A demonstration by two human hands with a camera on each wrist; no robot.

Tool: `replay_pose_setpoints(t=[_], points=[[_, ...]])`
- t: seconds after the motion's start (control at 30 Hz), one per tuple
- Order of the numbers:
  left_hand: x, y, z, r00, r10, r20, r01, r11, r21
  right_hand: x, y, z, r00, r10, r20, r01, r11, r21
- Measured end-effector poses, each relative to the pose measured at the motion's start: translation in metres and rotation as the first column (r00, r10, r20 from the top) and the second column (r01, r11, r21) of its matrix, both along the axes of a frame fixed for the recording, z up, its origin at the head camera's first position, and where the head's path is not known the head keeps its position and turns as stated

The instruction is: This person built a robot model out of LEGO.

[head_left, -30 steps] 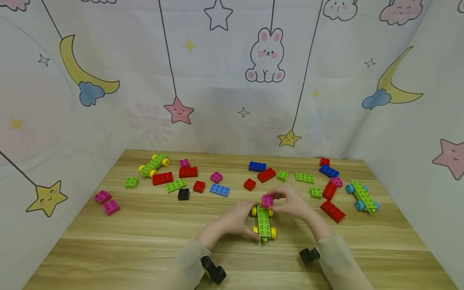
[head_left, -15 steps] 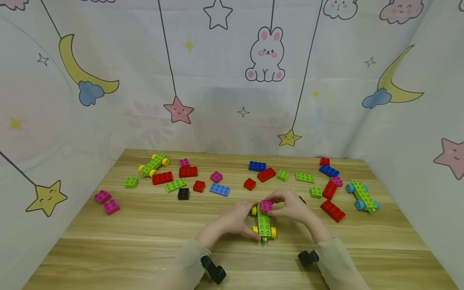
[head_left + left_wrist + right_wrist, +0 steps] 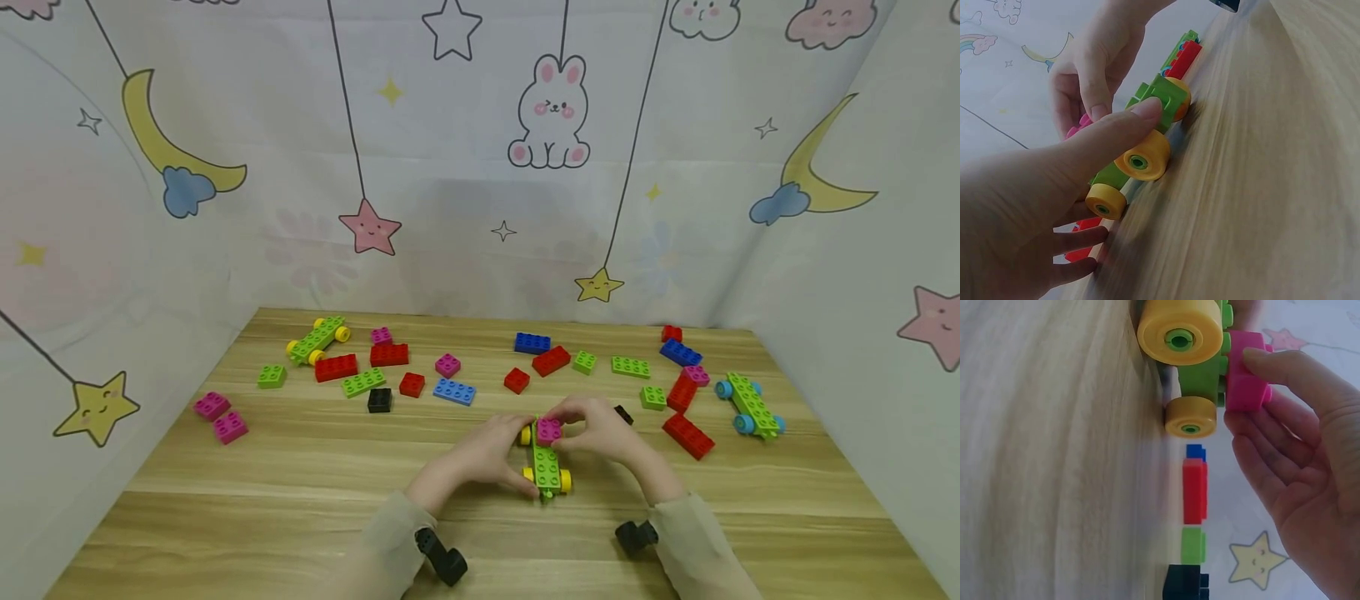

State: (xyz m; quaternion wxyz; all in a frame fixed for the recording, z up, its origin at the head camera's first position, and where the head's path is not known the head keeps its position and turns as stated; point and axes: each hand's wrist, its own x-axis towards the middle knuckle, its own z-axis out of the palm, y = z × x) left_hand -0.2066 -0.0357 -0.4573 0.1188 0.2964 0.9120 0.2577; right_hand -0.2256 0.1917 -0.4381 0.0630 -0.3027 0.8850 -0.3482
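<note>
Left hand (image 3: 489, 451): yellow-wheeled green base (image 3: 546, 468) gripped. Right hand (image 3: 601, 429): pink brick (image 3: 549, 431) pinched atop base's end nearest back edge of counter (image 3: 300, 517).

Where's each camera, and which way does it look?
On the head: facing forward and down at the table; left hand, right hand, sleeves show.
On the left wrist: facing the green car base; both hands show.
On the right wrist: facing the pink brick; mostly the right hand shows.
Wrist views share that brick and base.

We take this for a play corner: beyond the right hand (image 3: 602, 433) lie toy bricks (image 3: 630, 367), backed by a rabbit-printed cloth (image 3: 472, 158).
</note>
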Motion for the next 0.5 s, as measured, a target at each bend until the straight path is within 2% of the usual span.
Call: replay_pose_setpoints(t=[0.5], points=[[-0.0003,0.0000,0.0006,1.000,0.002,0.018,-0.002,1.000,-0.003,0.0019,-0.0037,0.0011,1.000,0.007,0.000,-0.007,0.999,0.039]])
